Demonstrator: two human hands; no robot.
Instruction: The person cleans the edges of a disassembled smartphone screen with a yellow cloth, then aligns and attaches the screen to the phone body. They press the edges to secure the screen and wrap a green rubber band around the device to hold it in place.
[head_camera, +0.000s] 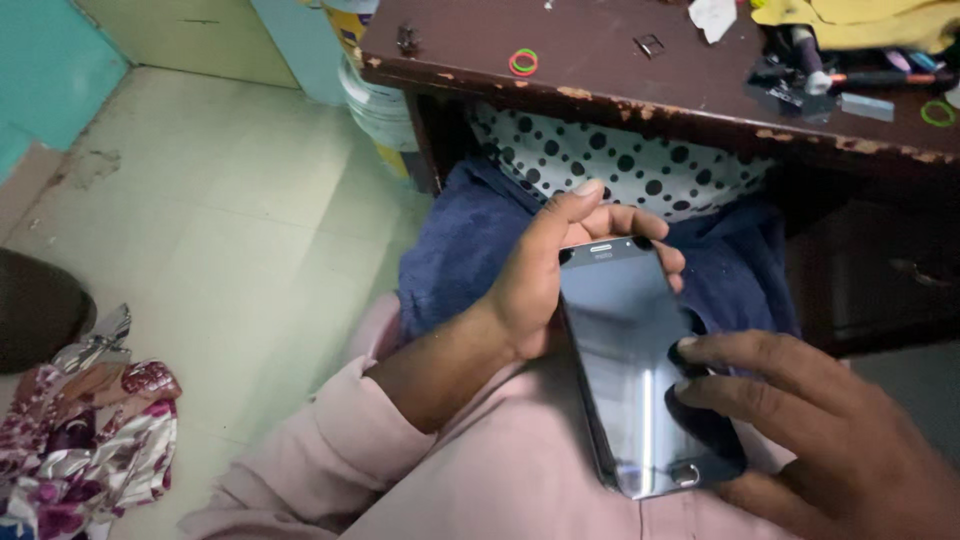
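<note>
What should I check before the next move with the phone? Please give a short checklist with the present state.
1. Left hand grips the phone at its top end: ok.
2. Right hand fingertips touch the lower screen edge: ok.
3. Screen is dark, only reflections: cannot tell if it is on.
4. Screen free of cracks: cannot tell, glare hides parts.
5. Phone is held over the lap, not over the floor: ok.
6. Desk edge above is cluttered at the right, some bare space at the left: ok.
</note>
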